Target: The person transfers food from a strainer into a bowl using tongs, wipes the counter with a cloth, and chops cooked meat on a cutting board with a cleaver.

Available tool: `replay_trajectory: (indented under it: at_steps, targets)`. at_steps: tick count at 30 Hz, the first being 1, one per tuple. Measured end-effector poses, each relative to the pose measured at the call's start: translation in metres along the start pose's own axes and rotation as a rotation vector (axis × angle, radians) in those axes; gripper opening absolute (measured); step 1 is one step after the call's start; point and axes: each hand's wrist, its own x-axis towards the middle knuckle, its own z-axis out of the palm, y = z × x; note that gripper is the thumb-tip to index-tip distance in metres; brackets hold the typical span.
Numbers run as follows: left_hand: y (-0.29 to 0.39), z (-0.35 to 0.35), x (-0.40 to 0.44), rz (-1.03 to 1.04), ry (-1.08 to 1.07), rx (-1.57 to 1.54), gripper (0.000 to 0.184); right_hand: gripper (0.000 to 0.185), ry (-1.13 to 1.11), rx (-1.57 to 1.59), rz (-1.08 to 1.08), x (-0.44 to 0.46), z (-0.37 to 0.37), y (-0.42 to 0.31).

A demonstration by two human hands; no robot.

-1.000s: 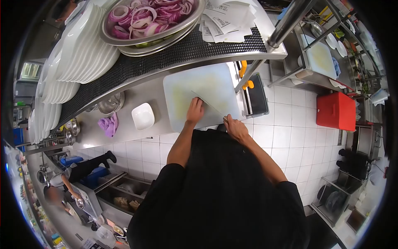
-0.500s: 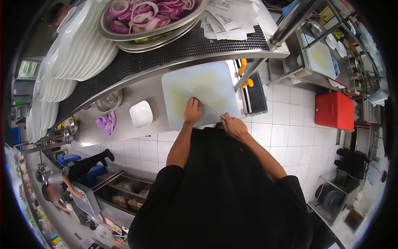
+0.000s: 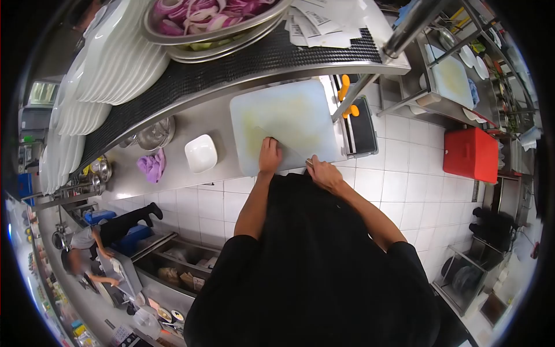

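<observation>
My right hand [image 3: 325, 173] is wrapped round the handle of a knife, near the front right edge of a pale cutting board [image 3: 295, 107]. The knife's thin blade [image 3: 292, 151] points left and away across the board. By the blade, my left hand [image 3: 270, 155] rests on the board with its fingers curled over something small and dark that I cannot make out. Yellowish stains mark the board's surface. Left of the board, a white square bowl [image 3: 201, 154] stands on the steel counter.
A shelf edge [image 3: 231, 84] overhangs the counter, bearing stacked white plates [image 3: 118, 63] and a bowl of sliced red onion [image 3: 208, 16]. A purple cloth [image 3: 151, 166] lies left. A post [image 3: 355, 95] rises right. Another person [image 3: 87, 240] works at lower left.
The knife has drawn back towards me and its blade lies flatter. My left hand stays on the board, fingers curled. The view has shifted slightly, and the other person's arms have moved.
</observation>
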Motion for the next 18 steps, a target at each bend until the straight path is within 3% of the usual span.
replay_trajectory:
  at_steps: [4, 7, 13, 16, 18]
  targets:
    - [0.000, -0.006, 0.001, -0.063, -0.025, -0.011, 0.031, 0.035, 0.031, -0.015, -0.011, -0.001, 0.009, -0.001]
    - [-0.002, -0.004, 0.002, 0.006, 0.036, 0.005, 0.031, 0.034, -0.013, -0.040, -0.003, 0.003, 0.002, 0.004]
    - [0.002, -0.005, 0.007, -0.161, 0.041, -0.143, 0.027, 0.032, 0.064, -0.010, 0.039, 0.001, -0.024, 0.005]
    - [0.010, -0.007, 0.028, 0.124, 0.030, -0.101, 0.025, 0.032, 0.193, 0.027, 0.032, 0.003, -0.008, 0.030]
    - [0.022, -0.008, 0.055, 0.225, -0.043, -0.074, 0.022, 0.032, 0.112, 0.008, 0.095, 0.009, -0.010, 0.034]
